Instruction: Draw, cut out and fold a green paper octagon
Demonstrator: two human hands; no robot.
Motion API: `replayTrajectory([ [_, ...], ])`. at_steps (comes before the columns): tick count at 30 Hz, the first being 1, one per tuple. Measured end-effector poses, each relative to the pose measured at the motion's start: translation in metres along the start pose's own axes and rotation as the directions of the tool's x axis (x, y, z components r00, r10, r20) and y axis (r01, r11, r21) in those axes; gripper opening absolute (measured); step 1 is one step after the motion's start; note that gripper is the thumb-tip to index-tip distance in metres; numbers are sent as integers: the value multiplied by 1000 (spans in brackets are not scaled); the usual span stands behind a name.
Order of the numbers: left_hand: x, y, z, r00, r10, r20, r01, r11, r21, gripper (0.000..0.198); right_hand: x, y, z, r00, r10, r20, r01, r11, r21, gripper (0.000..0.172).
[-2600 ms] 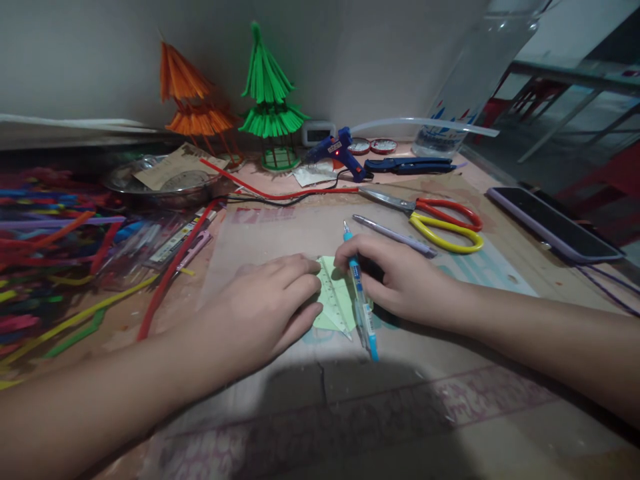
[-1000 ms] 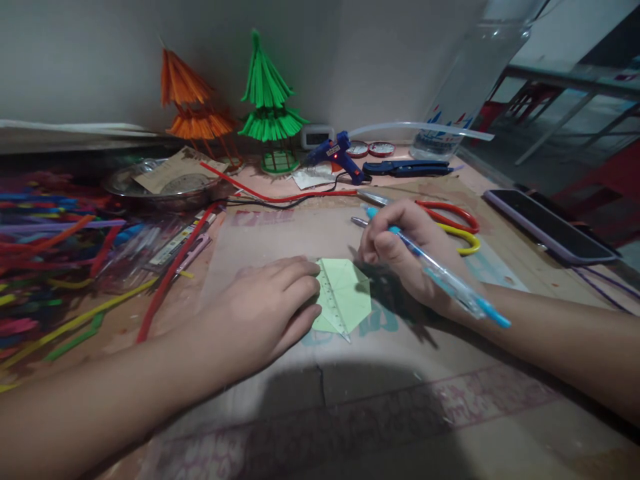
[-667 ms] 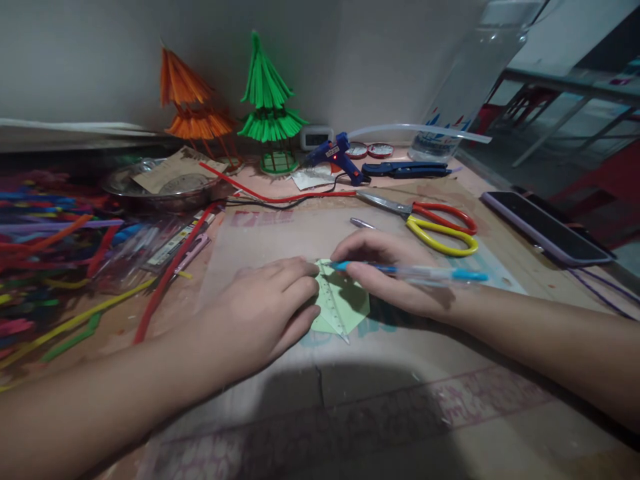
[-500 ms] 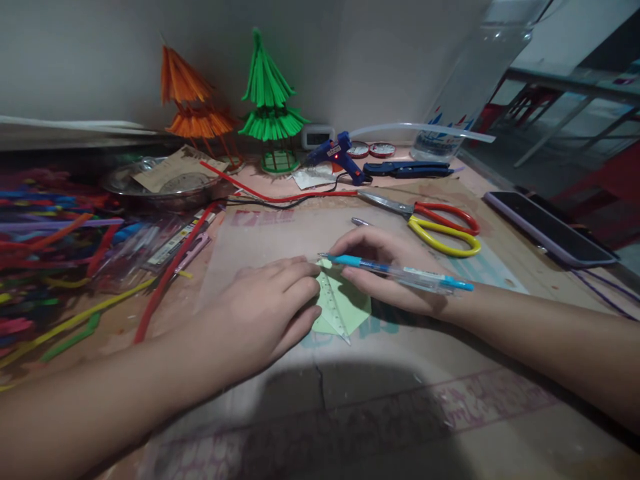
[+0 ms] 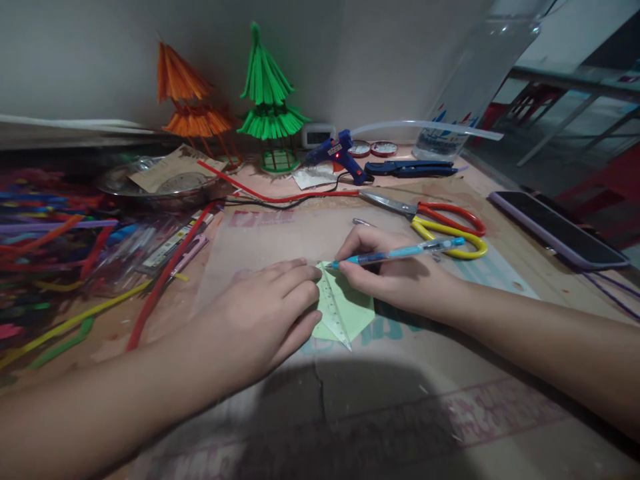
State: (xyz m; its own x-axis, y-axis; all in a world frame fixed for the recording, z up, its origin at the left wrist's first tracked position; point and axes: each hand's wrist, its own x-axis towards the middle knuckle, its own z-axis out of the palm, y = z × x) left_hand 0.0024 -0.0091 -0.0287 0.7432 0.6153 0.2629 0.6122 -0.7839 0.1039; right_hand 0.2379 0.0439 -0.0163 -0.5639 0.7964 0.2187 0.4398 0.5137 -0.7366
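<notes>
A pale green piece of paper (image 5: 357, 308) lies on the covered work surface. Across it slants a clear ruler (image 5: 334, 310) with marks along its edge, its left part hidden under my left hand (image 5: 277, 293). That hand lies flat, fingers stretched out and pressing on the ruler and paper. A blue-and-clear pen (image 5: 395, 254) is pinched between the thumb and fingers of my right hand (image 5: 383, 263). The pen's tip is at the top of the ruler's marked edge, close to my left fingertips; whether it touches the paper I cannot tell.
Beyond my hands lie scissors (image 5: 425, 220), a glue gun (image 5: 341, 157) and blue-handled pliers (image 5: 410, 169). Green (image 5: 270, 87) and orange (image 5: 187, 87) pipe-cleaner towers stand behind. Left are a metal bowl (image 5: 113, 183) and a heap of pipe cleaners (image 5: 45, 233); right, a phone (image 5: 555, 227).
The pen has tilted: its tip has come down to the ruler's upper end and its back end has risen. My left hand holds nearly the same place.
</notes>
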Motion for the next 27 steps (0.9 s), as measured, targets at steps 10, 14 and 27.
replayTrajectory([
  [10, -1, 0, 1, 1000, 4, -2, -4, 1000, 3, 20, 0, 0, 0, 1000, -12, 23, 13, 1000, -22, 6],
  [14, 0, 0, 0, 1000, 11, -15, -11, 1000, 2, 22, 0, 0, 0, 1000, -23, 12, 23, 1000, -13, 7],
  [27, 0, 0, 3, 1000, 16, -25, -15, 1000, 26, 24, 0, 1, 1, 1000, -9, 23, 10, 1000, -26, 7],
])
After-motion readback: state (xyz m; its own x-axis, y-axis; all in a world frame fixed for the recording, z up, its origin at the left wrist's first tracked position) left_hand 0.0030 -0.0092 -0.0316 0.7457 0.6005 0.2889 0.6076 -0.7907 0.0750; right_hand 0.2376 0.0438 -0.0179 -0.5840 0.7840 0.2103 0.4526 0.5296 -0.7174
